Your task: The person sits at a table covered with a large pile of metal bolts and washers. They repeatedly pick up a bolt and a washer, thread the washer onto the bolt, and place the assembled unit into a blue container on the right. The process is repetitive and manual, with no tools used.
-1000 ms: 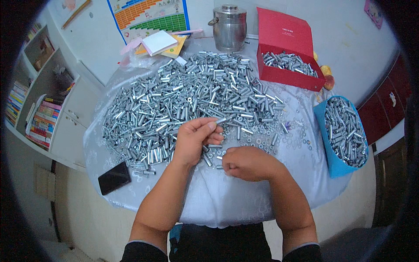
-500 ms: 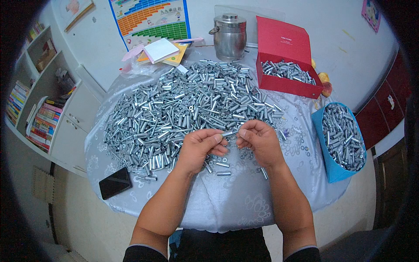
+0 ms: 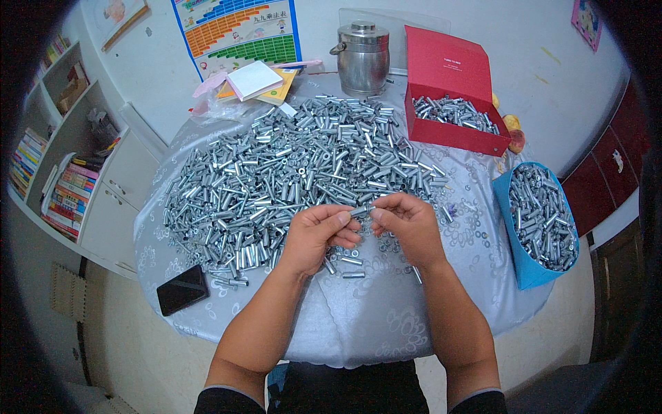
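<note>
Over the near edge of a big pile of metal tubes, my left hand pinches one short shiny metal tube between thumb and fingers. It lies nearly level, its right end pointing at my right hand. The right thumb and forefinger are pressed together at that end. Whatever small piece they may hold is hidden by the fingertips. Beneath and between the hands, a few loose tubes lie on the silvery tablecloth, with small rings scattered right of the right hand.
An open red box of tubes stands at the back right. A blue bin, filled with tubes, is at the right edge. A black phone lies at left. Behind the pile are a steel pot and notepads.
My right hand has shifted slightly left, and its fingertips have closed in on the tube's right end. The left hand keeps its place with the tube.
</note>
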Motion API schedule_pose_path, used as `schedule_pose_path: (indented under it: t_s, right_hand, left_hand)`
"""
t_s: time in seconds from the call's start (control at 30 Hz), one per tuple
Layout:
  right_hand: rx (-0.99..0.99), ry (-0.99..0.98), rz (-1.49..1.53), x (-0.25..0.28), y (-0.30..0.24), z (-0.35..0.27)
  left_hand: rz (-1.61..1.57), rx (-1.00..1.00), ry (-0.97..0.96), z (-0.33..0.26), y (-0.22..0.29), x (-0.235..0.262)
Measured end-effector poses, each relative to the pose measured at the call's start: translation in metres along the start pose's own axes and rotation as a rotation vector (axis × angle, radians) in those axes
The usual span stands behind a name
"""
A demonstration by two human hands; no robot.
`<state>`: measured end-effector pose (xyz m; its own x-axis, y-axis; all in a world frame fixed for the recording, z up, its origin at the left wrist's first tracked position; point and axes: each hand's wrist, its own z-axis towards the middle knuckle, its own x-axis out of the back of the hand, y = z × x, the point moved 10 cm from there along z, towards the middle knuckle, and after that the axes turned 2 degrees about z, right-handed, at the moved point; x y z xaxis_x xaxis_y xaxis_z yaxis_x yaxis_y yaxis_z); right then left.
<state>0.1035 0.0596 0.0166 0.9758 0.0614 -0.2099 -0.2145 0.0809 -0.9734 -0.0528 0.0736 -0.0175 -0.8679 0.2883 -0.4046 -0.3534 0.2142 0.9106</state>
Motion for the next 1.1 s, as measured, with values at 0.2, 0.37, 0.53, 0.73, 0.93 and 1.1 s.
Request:
schedule_pose_path:
  t_s: [0.2,0.37,0.53,0.73,0.93,1.1]
  right_hand:
    - [0.043,-0.008,-0.198,0.001,0.005,0.001]
    - [0.06,-0.248,-0.634,-0.014,0.005,-0.007]
    - [0.172,-0.456,-0.981,-0.042,0.02,-0.018]
    - [0.165,-0.533,-1.091,-0.052,0.029,-0.022]
    - [0.111,-0.364,-0.963,-0.037,0.01,-0.013]
    - [0.065,0.008,-0.296,0.01,-0.004,0.0]
  left_hand:
    - [-0.033,0.024,0.014,0.002,-0.003,0.004]
    - [-0.069,-0.021,0.034,0.002,0.003,0.008]
    - [-0.082,-0.033,0.058,0.003,0.003,0.014]
    - [-0.065,-0.022,0.066,0.004,0.001,0.014]
    - [-0.018,-0.015,0.082,0.003,0.001,0.015]
    - [0.061,0.0,0.062,0.001,0.002,0.007]
